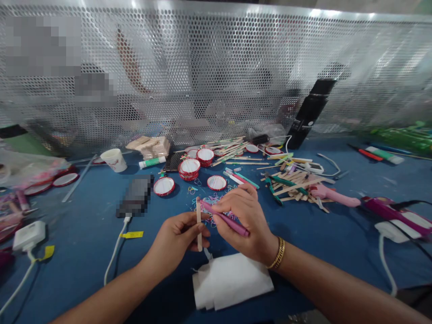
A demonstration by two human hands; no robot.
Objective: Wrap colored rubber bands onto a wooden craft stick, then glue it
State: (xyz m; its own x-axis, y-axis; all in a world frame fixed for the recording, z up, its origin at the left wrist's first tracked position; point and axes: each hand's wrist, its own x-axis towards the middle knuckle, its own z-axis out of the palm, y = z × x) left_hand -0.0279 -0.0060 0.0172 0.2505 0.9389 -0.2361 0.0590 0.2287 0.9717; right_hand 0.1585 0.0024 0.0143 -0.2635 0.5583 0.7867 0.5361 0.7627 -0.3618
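Observation:
My left hand [185, 231] pinches a flat wooden craft stick [199, 231] and holds it upright over the blue table. In my right hand [241, 216] is a pink marker-like pen [232, 224], gripped as for writing. Its tip meets or nearly meets the upper part of the stick; exact contact is too small to tell. Small coloured rubber bands [211, 204] lie heaped behind my fingers, partly hidden. A folded white cloth or tissue [234, 281] rests below both hands.
Red-rimmed round lids [164, 186] and a phone [135, 196] on a white cable sit to the left. Wooden sticks and green-handled pliers [275, 191] are piled right, near a pink glue gun [388, 211]. Behind them stand a paper cup [114, 160], black bottle [308, 117] and perforated metal panel [219, 67].

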